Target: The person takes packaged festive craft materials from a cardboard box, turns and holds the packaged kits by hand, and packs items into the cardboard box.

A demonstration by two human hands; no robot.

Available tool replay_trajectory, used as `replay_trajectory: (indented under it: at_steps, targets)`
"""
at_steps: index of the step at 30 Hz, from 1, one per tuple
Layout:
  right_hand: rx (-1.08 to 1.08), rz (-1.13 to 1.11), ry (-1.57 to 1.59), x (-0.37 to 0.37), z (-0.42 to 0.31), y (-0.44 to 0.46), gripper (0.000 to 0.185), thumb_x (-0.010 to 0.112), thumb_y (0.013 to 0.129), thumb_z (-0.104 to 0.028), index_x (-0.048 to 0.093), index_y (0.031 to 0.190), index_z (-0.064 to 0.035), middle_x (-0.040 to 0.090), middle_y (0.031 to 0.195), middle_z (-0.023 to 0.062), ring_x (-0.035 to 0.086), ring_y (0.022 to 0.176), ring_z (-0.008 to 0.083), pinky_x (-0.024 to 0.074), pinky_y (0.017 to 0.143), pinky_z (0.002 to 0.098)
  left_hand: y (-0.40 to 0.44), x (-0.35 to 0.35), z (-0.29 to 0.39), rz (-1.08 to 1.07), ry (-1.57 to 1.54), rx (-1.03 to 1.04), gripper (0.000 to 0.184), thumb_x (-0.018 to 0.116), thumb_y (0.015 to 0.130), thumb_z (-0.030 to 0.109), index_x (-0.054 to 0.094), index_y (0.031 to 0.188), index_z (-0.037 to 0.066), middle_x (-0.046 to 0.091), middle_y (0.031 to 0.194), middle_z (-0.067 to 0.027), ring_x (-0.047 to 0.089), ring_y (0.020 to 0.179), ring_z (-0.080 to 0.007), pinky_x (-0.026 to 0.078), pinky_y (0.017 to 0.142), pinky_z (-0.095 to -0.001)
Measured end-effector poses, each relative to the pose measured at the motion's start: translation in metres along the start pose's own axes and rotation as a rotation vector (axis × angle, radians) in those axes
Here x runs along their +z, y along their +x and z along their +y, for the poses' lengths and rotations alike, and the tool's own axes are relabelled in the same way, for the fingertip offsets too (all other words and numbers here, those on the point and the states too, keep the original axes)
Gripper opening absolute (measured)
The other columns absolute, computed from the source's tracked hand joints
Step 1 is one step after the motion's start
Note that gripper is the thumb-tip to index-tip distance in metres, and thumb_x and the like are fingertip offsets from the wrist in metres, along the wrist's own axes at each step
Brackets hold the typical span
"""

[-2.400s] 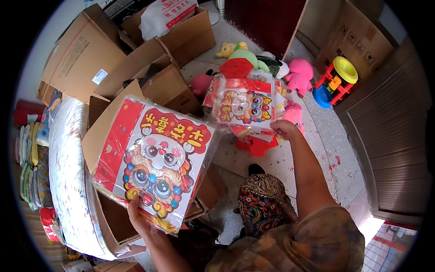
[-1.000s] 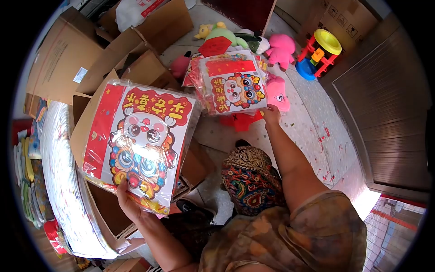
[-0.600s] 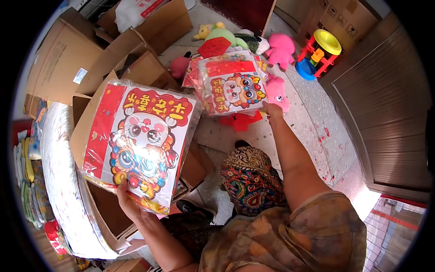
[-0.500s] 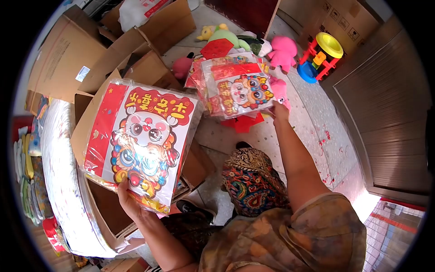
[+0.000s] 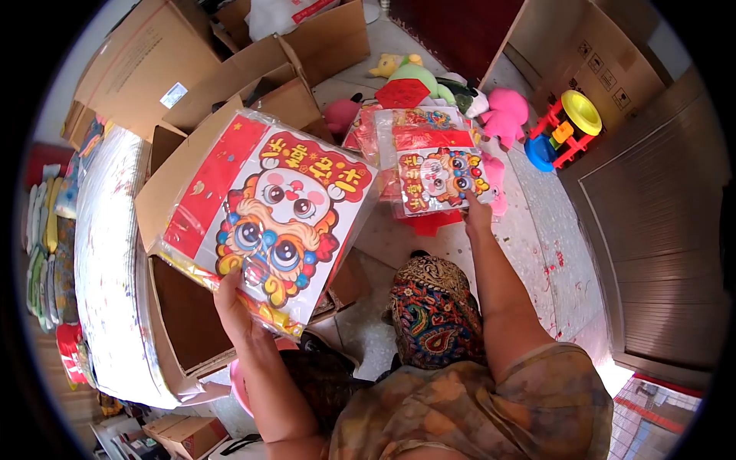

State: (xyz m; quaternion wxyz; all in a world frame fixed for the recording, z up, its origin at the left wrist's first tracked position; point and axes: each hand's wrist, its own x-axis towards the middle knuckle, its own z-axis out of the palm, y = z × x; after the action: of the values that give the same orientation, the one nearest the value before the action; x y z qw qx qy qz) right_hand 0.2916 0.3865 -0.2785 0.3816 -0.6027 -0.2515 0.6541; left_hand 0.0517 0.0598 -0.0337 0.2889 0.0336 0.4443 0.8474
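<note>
A stack of plastic-wrapped sheets (image 5: 280, 207) with a big cartoon lion face and a red band tilts over an open cardboard box, and my left hand (image 5: 234, 303) grips its lower edge. Farther off, my right hand (image 5: 477, 211) pinches the lower right corner of a similar packet (image 5: 441, 172). That packet lies on a pile of red and white packets on the floor. Red paper pieces (image 5: 403, 93) show at the pile's far end, and more red shows beneath its near edge.
Cardboard boxes (image 5: 146, 69) stand at the upper left. Plush toys, one a pink one (image 5: 504, 116), lie behind the pile. A yellow, red and blue toy (image 5: 580, 113) stands at the right near a brown door (image 5: 652, 230). Folded cloths (image 5: 46, 230) are stacked far left.
The view has shifted, so everything appears farther right. My left hand still holds the stack. The packet at my right hand has slid toward me and lies lower over the pile.
</note>
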Motion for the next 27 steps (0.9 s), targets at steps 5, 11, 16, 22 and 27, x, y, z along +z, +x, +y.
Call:
replay_trajectory:
  at_steps: [5, 11, 16, 22, 27]
  targets:
    - [-0.269, -0.061, 0.019, 0.003, -0.05, -0.038, 0.024, 0.062, 0.075, -0.017, 0.053, 0.091, -0.002, 0.058, 0.077, 0.0052, 0.056, 0.055, 0.0141, 0.0416, 0.039, 0.0239, 0.002, -0.002, 0.0, -0.035, -0.008, 0.003, 0.035, 0.042, 0.077, 0.005, 0.039, 0.11, -0.005, 0.054, 0.099, -0.0169, 0.057, 0.087, -0.0248, 0.048, 0.076, -0.0375]
    - [-0.243, -0.275, 0.273, -0.003, -0.098, -0.055, 0.025, 0.057, 0.08, -0.014, 0.05, 0.103, -0.0065, 0.058, 0.093, 0.0052, 0.057, 0.077, 0.0131, 0.0433, 0.049, 0.0224, 0.001, 0.003, 0.0, -0.024, 0.011, 0.049, 0.033, 0.042, 0.076, 0.004, 0.04, 0.108, -0.006, 0.054, 0.099, -0.0173, 0.058, 0.086, -0.0248, 0.049, 0.075, -0.0366]
    - [-0.278, -0.6, 0.309, -0.023, -0.137, -0.059, 0.028, 0.053, 0.083, -0.02, 0.048, 0.107, -0.0066, 0.058, 0.092, 0.0021, 0.051, 0.062, 0.0059, 0.0297, 0.041, 0.0177, -0.001, 0.008, 0.0, -0.05, -0.003, 0.071, 0.039, 0.043, 0.074, -0.001, 0.037, 0.111, -0.008, 0.052, 0.1, -0.0174, 0.057, 0.086, -0.0234, 0.049, 0.074, -0.0336]
    - [-0.203, -0.448, 0.456, 0.001, -0.185, -0.114, 0.031, 0.047, 0.086, -0.022, 0.046, 0.111, -0.0041, 0.055, 0.107, 0.0065, 0.058, 0.084, 0.0178, 0.0475, 0.056, 0.0266, -0.005, 0.015, 0.005, -0.064, 0.003, 0.097, 0.042, 0.042, 0.073, -0.002, 0.036, 0.113, -0.008, 0.05, 0.103, -0.0179, 0.056, 0.086, -0.0234, 0.048, 0.074, -0.0332]
    - [0.119, -1.262, 0.739, -0.015, -0.178, -0.062, 0.032, 0.047, 0.083, -0.029, 0.051, 0.102, -0.003, 0.057, 0.079, 0.0038, 0.055, 0.067, 0.0143, 0.0396, 0.051, 0.0255, -0.007, 0.016, 0.006, -0.062, 0.026, 0.099, 0.041, 0.044, 0.072, -0.001, 0.037, 0.112, -0.008, 0.052, 0.102, -0.0171, 0.056, 0.087, -0.0224, 0.047, 0.075, -0.0324]
